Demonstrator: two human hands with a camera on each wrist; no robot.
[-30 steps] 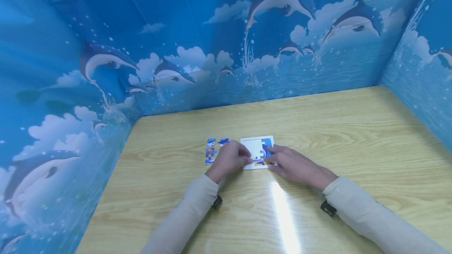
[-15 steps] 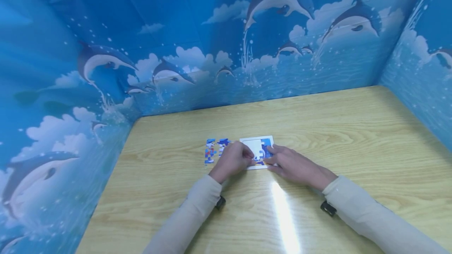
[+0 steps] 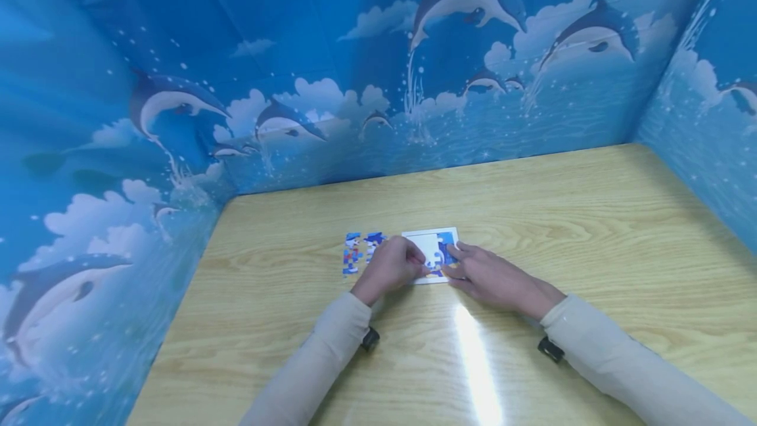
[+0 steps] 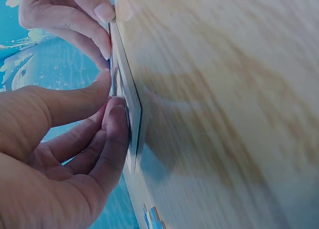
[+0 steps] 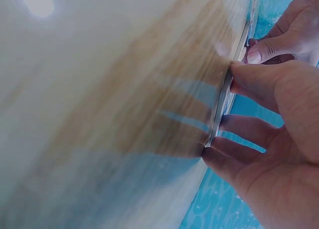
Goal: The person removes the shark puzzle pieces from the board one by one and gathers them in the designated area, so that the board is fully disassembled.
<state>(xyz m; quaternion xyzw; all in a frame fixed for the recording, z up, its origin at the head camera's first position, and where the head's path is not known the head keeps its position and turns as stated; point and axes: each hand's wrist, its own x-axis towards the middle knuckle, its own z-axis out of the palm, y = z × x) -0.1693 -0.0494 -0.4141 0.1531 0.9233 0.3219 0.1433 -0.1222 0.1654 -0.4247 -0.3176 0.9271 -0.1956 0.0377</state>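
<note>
The printing on the colourful cardboard-like jigsaw pieces (image 3: 351, 255) is too small to read; only blue, white, red and orange patches show. These loose pieces lie in two columns on the pale wood-grain table (image 3: 550, 229), the nearer-to-centre column partly covered by the left hand (image 3: 390, 265). Just right of them sits the shallow white square puzzle tray (image 3: 421, 243), flat, with blue fitted pieces (image 3: 445, 240) along its right side and orange ones at its near edge. The left hand pinches a thin puzzle piece (image 4: 116, 84), mostly hidden, between thumb and finger over the tray's near part. The right hand (image 3: 491, 278) rests its spread, fairly straight fingers on the tray's right side and near corner. A narrow strip of wood separates tray and loose pieces; wider wood extends right and toward the back edge, where the blue dolphin-printed backdrop (image 3: 378, 31) meets the table.
</note>
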